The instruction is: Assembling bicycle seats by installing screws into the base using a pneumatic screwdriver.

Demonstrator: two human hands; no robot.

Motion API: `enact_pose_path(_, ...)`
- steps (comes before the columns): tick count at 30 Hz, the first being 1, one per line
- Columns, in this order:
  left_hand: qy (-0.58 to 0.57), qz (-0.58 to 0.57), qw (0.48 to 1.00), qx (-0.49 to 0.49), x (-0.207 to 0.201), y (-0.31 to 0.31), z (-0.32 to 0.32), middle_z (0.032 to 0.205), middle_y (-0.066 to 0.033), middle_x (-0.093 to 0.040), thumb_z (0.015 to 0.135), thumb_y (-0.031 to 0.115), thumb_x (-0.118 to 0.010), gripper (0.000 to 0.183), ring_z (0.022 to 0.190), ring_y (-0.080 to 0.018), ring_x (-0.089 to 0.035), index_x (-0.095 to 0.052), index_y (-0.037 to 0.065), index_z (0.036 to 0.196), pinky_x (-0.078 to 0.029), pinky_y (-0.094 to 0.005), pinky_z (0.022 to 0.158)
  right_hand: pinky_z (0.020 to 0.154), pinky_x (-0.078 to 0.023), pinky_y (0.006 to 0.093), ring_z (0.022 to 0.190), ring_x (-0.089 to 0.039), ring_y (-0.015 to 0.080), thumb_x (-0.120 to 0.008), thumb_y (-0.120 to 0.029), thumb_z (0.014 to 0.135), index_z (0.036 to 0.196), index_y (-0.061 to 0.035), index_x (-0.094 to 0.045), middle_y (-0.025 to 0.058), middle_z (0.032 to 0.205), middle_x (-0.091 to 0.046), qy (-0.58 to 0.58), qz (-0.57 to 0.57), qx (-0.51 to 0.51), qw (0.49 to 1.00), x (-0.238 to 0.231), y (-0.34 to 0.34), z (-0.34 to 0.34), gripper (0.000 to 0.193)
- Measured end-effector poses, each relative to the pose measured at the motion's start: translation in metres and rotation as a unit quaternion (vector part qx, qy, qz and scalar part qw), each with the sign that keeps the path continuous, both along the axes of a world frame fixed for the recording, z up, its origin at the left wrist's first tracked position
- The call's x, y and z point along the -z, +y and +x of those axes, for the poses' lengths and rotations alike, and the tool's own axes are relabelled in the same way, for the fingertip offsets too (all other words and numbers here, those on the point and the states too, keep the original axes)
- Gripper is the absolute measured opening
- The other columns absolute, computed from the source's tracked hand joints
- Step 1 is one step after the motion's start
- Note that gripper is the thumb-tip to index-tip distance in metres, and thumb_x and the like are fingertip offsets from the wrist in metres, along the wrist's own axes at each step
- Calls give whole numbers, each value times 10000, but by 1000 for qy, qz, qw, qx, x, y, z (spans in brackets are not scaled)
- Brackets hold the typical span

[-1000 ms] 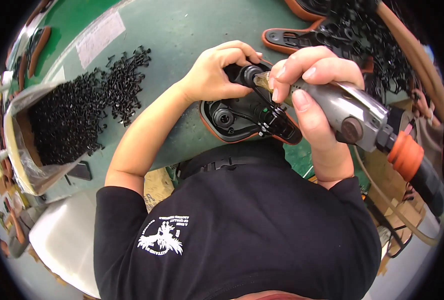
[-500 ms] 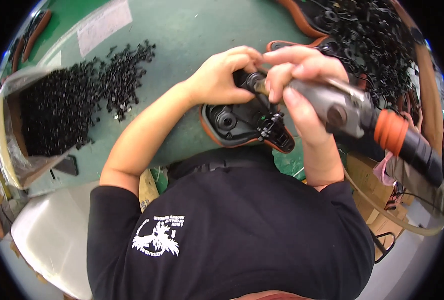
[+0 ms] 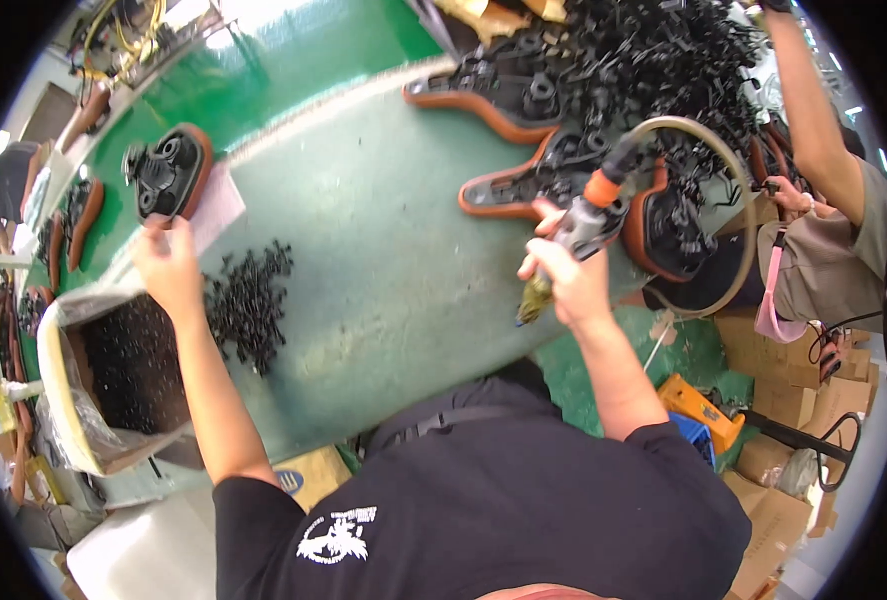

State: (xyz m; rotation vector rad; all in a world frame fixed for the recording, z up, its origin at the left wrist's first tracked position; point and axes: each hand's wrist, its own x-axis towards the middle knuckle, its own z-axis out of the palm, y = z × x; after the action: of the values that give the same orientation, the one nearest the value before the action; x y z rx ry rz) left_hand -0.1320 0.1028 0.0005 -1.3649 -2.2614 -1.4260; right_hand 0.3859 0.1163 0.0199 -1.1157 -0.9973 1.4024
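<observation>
The left hand [image 3: 169, 268] reaches past the far left edge of the table [image 3: 394, 250], fingers narrowed at the near end of a black, brown-rimmed saddle-shaped piece [image 3: 172, 175], underside up over a glossy green surface [image 3: 309, 70]; whether it grips or only touches cannot be told. The right hand [image 3: 574, 268] is wrapped around a silver metal power tool with an orange collar [image 3: 581, 232], its yellowish-wrapped tip angled toward the table's near edge, touching no piece.

Beside the left forearm lie loose small black fasteners [image 3: 249, 305], next to a plastic-lined box [image 3: 69, 400] holding more. Toward the far right corner, three similar brown-rimmed pieces [image 3: 509, 195] lie around a heap of black parts [image 3: 654, 60].

Judging by this layout, the piece at the left hand looks fitted and set apart, while those three appear not yet done; their fastenings are too small to check.
</observation>
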Motion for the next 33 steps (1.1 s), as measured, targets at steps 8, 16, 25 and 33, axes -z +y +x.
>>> enact_pose_path(8, 139, -242, 938, 208, 26, -49, 108, 996, -142, -661, 903, 91, -772, 202, 979, -367, -649, -694, 27, 1079, -535, -455, 862, 628, -594, 338, 670, -685, 143, -715, -9, 878, 1075, -14, -590, 28, 899, -645, -34, -34, -244, 969, -1, 2, -36, 234)
enact_pose_path(16, 155, -196, 942, 226, 38, -52, 103, 952, -152, -679, 926, 62, -729, 93, 926, -369, -665, -686, 7, 989, -542, -450, 829, 663, -578, 321, 736, -674, 139, -696, -42, 778, 1102, 0, -679, 76, 1063, -720, -124, -31, -505, 853, -42, 1, 10, 327)
enact_pose_path(25, -303, 18, 933, 195, 12, -84, 142, 901, -77, -667, 1107, 135, -599, 153, 820, -178, -645, -652, -1, 1153, -535, -309, 730, 720, -587, 301, 784, -688, 113, -710, 46, 899, 1099, -44, -540, 222, 1193, -685, 230, 181, -361, 885, -109, -27, -30, 278)
enact_pose_path(33, -738, -25, 611, 285, -80, -128, 267, 1013, -56, -688, 893, 148, -704, 196, 922, -149, -649, -648, 46, 1052, -507, -241, 823, 709, -620, 334, 753, -686, 190, -727, 20, 848, 1066, -13, -609, 177, 978, -696, 301, 406, -276, 817, -127, -36, -104, 249)
